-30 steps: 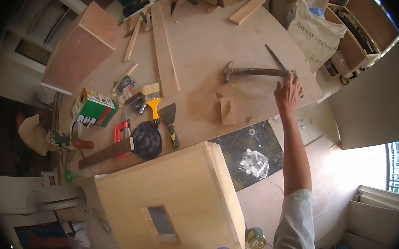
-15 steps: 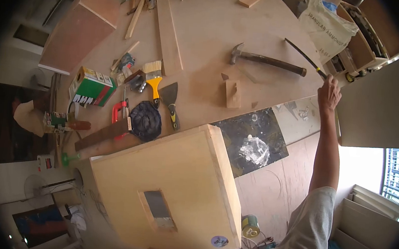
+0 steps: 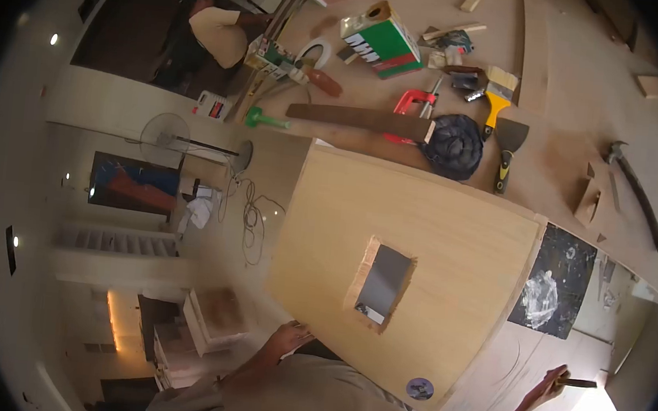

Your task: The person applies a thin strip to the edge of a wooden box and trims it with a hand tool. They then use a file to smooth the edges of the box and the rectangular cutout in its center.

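Note:
A pale plywood box point(image 3: 453, 216) with a rectangular cut-out point(image 3: 385, 285) stands tilted in front of me, a round sticker point(image 3: 419, 388) near its lower corner. My left hand point(image 3: 290, 338) grips its lower left edge, fingers curled at the rim. Out to the right of the box, my right hand point(image 3: 547, 387) is closed around a slim dark file-like tool point(image 3: 581, 383). Only a short length of that tool shows, pointing right, and its exact kind is hard to tell.
On the workbench lie a claw hammer point(image 3: 639, 193), putty knife point(image 3: 509, 147), paintbrush point(image 3: 499, 99), red clamp point(image 3: 411, 103), dark bundled bag point(image 3: 453, 146), wooden bar point(image 3: 360, 120) and green-white can point(image 3: 382, 42). Another person point(image 3: 220, 32) is at the far left. Cables point(image 3: 254, 215) lie on the floor.
My view has swung left. My right hand, earlier over the bench's far right side with the file-like tool, has drawn back beside the box, still holding it. My left hand shows more fully at the box edge.

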`<state>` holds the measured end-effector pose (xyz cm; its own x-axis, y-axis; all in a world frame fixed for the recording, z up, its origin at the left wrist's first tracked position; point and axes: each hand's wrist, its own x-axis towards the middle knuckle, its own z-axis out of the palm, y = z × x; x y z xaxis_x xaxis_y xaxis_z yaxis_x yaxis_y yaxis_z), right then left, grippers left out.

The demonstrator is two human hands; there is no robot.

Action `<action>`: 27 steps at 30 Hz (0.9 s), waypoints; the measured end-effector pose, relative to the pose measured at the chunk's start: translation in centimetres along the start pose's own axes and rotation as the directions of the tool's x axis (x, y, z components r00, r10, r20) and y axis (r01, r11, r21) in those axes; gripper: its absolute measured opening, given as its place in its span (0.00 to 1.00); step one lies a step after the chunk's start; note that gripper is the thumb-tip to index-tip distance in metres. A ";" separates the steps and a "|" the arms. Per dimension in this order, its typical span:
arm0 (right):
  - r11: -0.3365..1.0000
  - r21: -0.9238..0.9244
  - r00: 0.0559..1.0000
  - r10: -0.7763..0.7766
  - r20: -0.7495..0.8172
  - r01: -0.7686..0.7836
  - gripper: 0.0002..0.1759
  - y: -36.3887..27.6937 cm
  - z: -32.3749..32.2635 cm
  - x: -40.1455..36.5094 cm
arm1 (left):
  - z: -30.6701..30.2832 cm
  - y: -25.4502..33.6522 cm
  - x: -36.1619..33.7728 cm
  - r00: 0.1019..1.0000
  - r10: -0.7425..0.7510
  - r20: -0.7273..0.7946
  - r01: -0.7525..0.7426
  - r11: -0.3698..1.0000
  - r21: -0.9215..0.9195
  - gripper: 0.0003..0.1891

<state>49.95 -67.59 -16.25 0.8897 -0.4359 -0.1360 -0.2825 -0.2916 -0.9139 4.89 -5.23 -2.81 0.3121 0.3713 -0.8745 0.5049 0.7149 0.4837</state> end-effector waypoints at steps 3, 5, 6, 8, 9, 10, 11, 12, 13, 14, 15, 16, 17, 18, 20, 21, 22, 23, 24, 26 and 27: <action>0.971 -0.235 0.998 0.034 -0.047 -0.044 0.30 2.2 -1.3 -4.4 | 1.0 0.9 -0.6 0.999 -0.034 -0.008 0.033 0.988 -0.152 0.21; 0.926 -0.357 0.992 0.109 -0.069 -0.126 0.32 5.9 -3.7 -6.9 | 1.0 1.8 -0.8 0.999 -0.050 -0.021 0.044 0.978 -0.203 0.20; 0.901 -0.399 0.985 0.150 -0.088 -0.172 0.34 8.8 -5.1 -7.7 | 0.4 2.1 -0.4 0.999 -0.047 -0.008 0.044 0.971 -0.237 0.20; 0.850 -0.461 0.966 0.200 -0.167 -0.255 0.35 12.7 -7.0 -11.0 | -0.5 2.5 -0.5 0.999 -0.019 0.028 0.027 0.950 -0.311 0.19; 0.829 -0.476 0.952 0.208 -0.227 -0.294 0.35 13.6 -7.4 -12.6 | -0.5 3.2 -0.9 0.999 0.012 0.052 0.007 0.937 -0.349 0.19; 0.852 -0.381 0.929 0.287 -0.235 -0.360 0.34 13.4 -7.6 -14.9 | -1.0 3.7 -0.7 0.996 0.045 0.076 -0.012 0.922 -0.388 0.18; 0.862 -0.282 0.902 0.366 -0.231 -0.422 0.34 13.1 -7.7 -17.4 | -2.3 3.8 0.2 0.995 0.058 0.085 -0.019 0.915 -0.404 0.18; 0.863 -0.284 0.899 0.346 -0.267 -0.417 0.31 14.2 -7.9 -19.9 | -3.8 3.6 1.0 0.993 0.068 0.091 -0.024 0.907 -0.419 0.17; 0.864 -0.284 0.894 0.328 -0.306 -0.415 0.29 15.5 -7.7 -22.7 | -5.4 3.7 1.9 0.992 0.077 0.099 -0.027 0.901 -0.434 0.16; 0.857 -0.309 0.900 0.334 -0.279 -0.414 0.28 16.1 -7.6 -25.3 | -6.7 3.9 2.5 0.991 0.072 0.116 -0.013 0.895 -0.445 0.16; 0.849 -0.332 0.906 0.340 -0.253 -0.411 0.28 16.4 -7.5 -28.2 | -7.9 4.3 3.1 0.988 0.067 0.136 0.003 0.890 -0.456 0.16; 0.841 -0.356 0.911 0.344 -0.229 -0.407 0.29 16.4 -7.2 -31.3 | -9.1 4.7 3.8 0.985 0.062 0.158 0.020 0.884 -0.467 0.16; 0.830 -0.381 0.913 0.351 -0.209 -0.407 0.32 16.3 -7.1 -34.8 | -10.9 4.2 5.3 0.977 0.072 0.202 0.037 0.871 -0.491 0.20; 0.820 -0.405 0.915 0.356 -0.189 -0.404 0.35 16.0 -6.6 -37.9 | -11.6 4.8 5.6 0.969 0.080 0.234 0.057 0.849 -0.526 0.21; 0.848 -0.271 0.887 0.408 -0.218 -0.456 0.30 14.6 -3.7 -43.3 | -13.3 6.2 6.2 0.952 0.092 0.293 0.103 0.803 -0.587 0.24; 0.859 -0.110 0.849 0.460 -0.261 -0.500 0.26 13.5 -1.8 -45.6 | -14.2 6.7 6.5 0.943 0.081 0.324 0.147 0.770 -0.621 0.26; 0.852 0.048 0.808 0.511 -0.293 -0.521 0.27 11.9 -0.5 -47.7 | -14.8 6.6 6.8 0.928 0.064 0.367 0.202 0.742 -0.639 0.27; 0.850 0.033 0.830 0.522 -0.199 -0.526 0.26 10.7 0.0 -50.1 | -15.3 6.7 7.1 0.911 0.053 0.409 0.253 0.713 -0.654 0.27; 0.845 0.019 0.840 0.533 -0.103 -0.534 0.24 9.6 0.6 -52.6 | -15.7 6.8 7.4 0.893 0.041 0.449 0.303 0.683 -0.665 0.27; 0.798 -0.015 0.795 0.598 -0.099 -0.602 0.22 9.4 2.5 -55.6 | -15.6 7.3 6.5 0.861 0.090 0.501 0.317 0.676 -0.665 0.27; 0.811 0.107 0.818 0.575 0.035 -0.575 0.19 15.5 1.2 -56.1 | -16.0 6.5 7.4 0.844 0.075 0.531 0.322 0.721 -0.614 0.26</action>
<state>-3.89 -46.65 -23.29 0.5774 -0.4945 -0.6496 -0.7022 0.1052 -0.7042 -2.39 11.60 -6.71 0.7284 0.0525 -0.6832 -0.0292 0.9985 0.0455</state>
